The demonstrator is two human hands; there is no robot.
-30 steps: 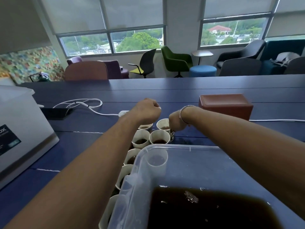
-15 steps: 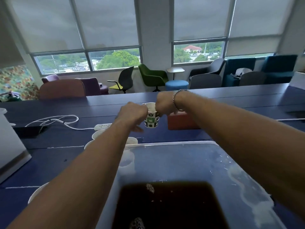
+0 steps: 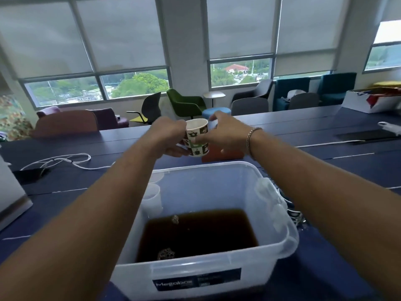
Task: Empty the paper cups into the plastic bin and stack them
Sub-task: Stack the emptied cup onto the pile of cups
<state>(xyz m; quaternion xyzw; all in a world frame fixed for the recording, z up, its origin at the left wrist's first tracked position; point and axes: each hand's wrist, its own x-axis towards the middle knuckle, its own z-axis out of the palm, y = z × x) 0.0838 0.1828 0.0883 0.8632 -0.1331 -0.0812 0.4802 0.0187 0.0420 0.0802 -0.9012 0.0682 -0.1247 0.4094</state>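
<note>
Change: Both grips have come up and nearer since half a second ago; then only one patterned cup showed between them, now two show, one inside the other.
Left grip (image 3: 171, 139): closed on the lower cup (image 3: 200, 150), with its fingers curled round and under it from the left.
Right grip (image 3: 225, 135): pinches the upper cup (image 3: 198, 128) from the right, thumb on its printed side and fingers at the rim; a bracelet (image 3: 251, 135) sits on the wrist.
Cups: the upper cup sits tilted in the mouth of the lower cup. Both are held in the air above the far edge of the plastic bin (image 3: 138, 274), touching neither it nor the surface (image 3: 65, 192).
Bin: clear, standing at the near middle of the surface, with a pool of dark liquid (image 3: 195, 233) and some foam at the bottom.
Other cups (image 3: 152, 198): pale shapes seen blurred through the bin's left wall, just beside it; how many I cannot tell.
Around: a reddish box (image 3: 225, 154) stands beyond the bin, partly hidden by the right grip, and a white cable (image 3: 65, 159) loops at the far left.
</note>
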